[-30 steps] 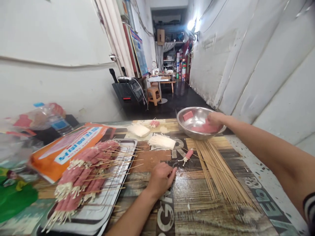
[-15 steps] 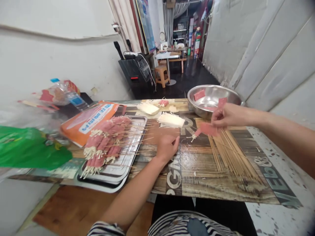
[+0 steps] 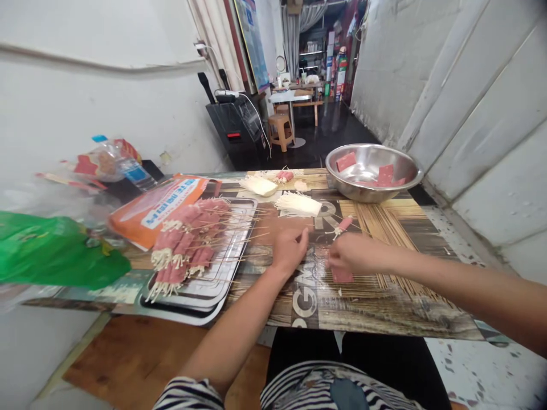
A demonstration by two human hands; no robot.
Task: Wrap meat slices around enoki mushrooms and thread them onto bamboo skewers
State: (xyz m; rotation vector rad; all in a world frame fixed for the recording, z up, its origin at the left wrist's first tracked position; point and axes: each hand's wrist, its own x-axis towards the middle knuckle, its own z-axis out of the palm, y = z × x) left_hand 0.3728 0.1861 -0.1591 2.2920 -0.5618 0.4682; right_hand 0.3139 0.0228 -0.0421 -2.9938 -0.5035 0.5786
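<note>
Lettering: the table carries a large printed "R" near its middle and, lower down, a pale "G" with further letters around it. The orange packet at the left bears blue characters on a white band — tilted and too blurred to read. The blue label on the clear bottle behind it is likewise illegible. The wall poster is cut off by the upper edge, its text too small to make out.

Hands: the right hand is narrow, fingers drawn together on a slice of pink meat at the table surface; the fingertips and the slice's upper end are hidden, so the hold appears to be a pinch. The left hand is loosely curled above the table, palm concealed; whether it contains anything cannot be told.

Just beyond the right hand lies a meat roll with white stems. The right forearm covers part of the loose skewers. More slices sit in the steel bowl. Skewered rolls are heaped on the tray; a green bag runs out of frame — left side.
</note>
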